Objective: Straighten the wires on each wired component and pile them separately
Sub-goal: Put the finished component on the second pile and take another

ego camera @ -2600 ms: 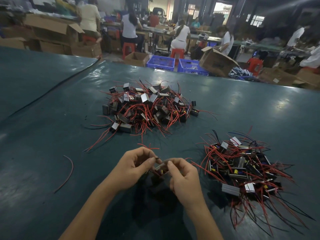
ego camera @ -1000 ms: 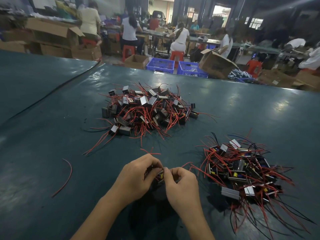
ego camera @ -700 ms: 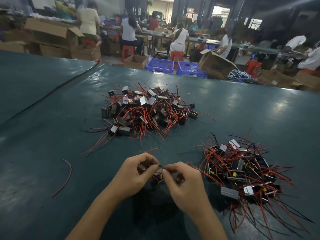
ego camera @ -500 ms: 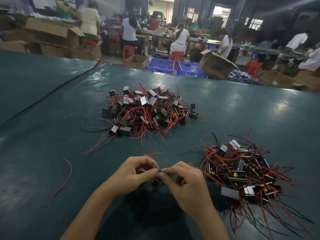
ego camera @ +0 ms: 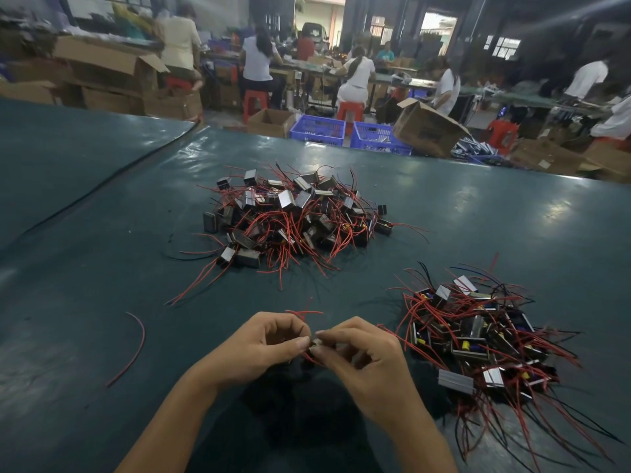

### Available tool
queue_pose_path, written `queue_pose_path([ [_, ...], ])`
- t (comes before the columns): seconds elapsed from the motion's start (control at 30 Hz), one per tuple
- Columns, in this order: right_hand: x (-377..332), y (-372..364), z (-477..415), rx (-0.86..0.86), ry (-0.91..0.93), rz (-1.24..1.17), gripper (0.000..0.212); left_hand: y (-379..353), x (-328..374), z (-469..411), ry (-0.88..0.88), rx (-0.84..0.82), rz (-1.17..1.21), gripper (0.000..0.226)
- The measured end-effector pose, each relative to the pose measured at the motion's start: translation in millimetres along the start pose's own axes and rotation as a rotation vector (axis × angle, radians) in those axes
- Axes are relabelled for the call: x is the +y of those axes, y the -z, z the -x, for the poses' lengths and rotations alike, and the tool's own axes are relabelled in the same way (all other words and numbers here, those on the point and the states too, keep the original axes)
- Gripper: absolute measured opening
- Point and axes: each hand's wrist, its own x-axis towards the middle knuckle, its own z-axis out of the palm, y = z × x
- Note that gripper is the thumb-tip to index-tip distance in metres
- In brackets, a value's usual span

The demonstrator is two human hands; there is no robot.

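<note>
Left hand (ego camera: 263, 346) and right hand (ego camera: 362, 353) still meet fingertip to fingertip, both pinching one small wired component (ego camera: 316, 343) just above the table (ego camera: 102, 268) — barely shifted since half a second ago. Far pile (ego camera: 290, 216) lies ahead, near pile (ego camera: 478, 336) to the right — their labels are too small to read.

1. The left hand (ego camera: 263, 346) and right hand (ego camera: 362, 356) meet low in the middle over the dark green table (ego camera: 102, 268).
2. Their fingertips pinch one small wired component (ego camera: 314, 343) between them. It is mostly hidden, so its shape is hard to tell.
3. Thin red wires (ego camera: 304, 313) stick up just above the left hand's knuckles.
4. A far pile (ego camera: 290, 216) of metal-cased components, tangled in red wire, lies beyond the hands.
5. A right pile (ego camera: 478, 339), with red and black wires, lies just beside the right hand.
6. One loose red wire (ego camera: 133, 346) curves on the table, well left of the hands.
7. Past the table edge stand blue crates (ego camera: 317, 129) and a cardboard box (ego camera: 426, 131).
</note>
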Motion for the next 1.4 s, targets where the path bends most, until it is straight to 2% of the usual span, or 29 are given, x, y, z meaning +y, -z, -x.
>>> queue_pose_path([
  [0.13,-1.1,-0.7,1.4,-0.011,-0.006,0.082,0.006,0.5,-2.2,-0.3,-0.018,0.018,-0.082,0.009],
  [0.27,-8.2,-4.8,2.1,0.007,-0.105,0.167,0.020,-2.0,-4.7,-1.6,-0.033,0.040,-0.136,0.008],
  [0.37,-12.9,-10.0,0.2,0.064,-0.297,-0.035,0.014,-3.1,-7.5,-2.9,-0.036,0.086,-0.139,0.008],
  [0.47,-15.6,-9.0,-2.5,0.059,-0.493,-0.247,0.018,-4.8,-10.7,-4.6,-0.057,0.118,-0.169,0.006],
  [0.67,-19.2,-12.4,-2.8,0.087,-0.597,-0.282,0.018,-6.6,-14.6,-6.6,-0.064,0.151,-0.259,0.007],
  [0.8,-17.0,-15.8,-2.1,0.124,-0.692,-0.397,0.019,-5.9,-15.9,-7.4,-0.089,0.168,-0.256,0.007],
  [0.87,-17.5,-17.2,-2.1,0.164,-0.589,-0.345,0.017,-5.4,-15.7,-8.7,-0.085,0.186,-0.214,0.005],
  [1.0,-9.3,-14.5,-0.9,0.137,-0.165,-0.009,0.010,-1.6,-15.9,-10.1,-0.058,0.177,-0.100,0.006],
  [1.07,-5.6,-10.5,-0.6,0.109,-0.089,0.016,0.011,-1.1,-16.1,-9.4,-0.053,0.166,-0.075,0.007],
  [1.23,-1.6,-11.0,1.4,0.122,-0.153,0.066,0.009,-5.3,-15.5,-8.7,-0.079,0.173,-0.140,0.004],
  [1.33,-0.4,-14.7,3.1,0.129,-0.258,0.065,0.011,-6.1,-14.3,-8.9,-0.100,0.193,-0.181,0.009],
  [1.4,-1.2,-15.9,2.2,0.140,-0.266,0.028,0.012,-5.9,-14.0,-8.0,-0.117,0.204,-0.208,0.012],
])
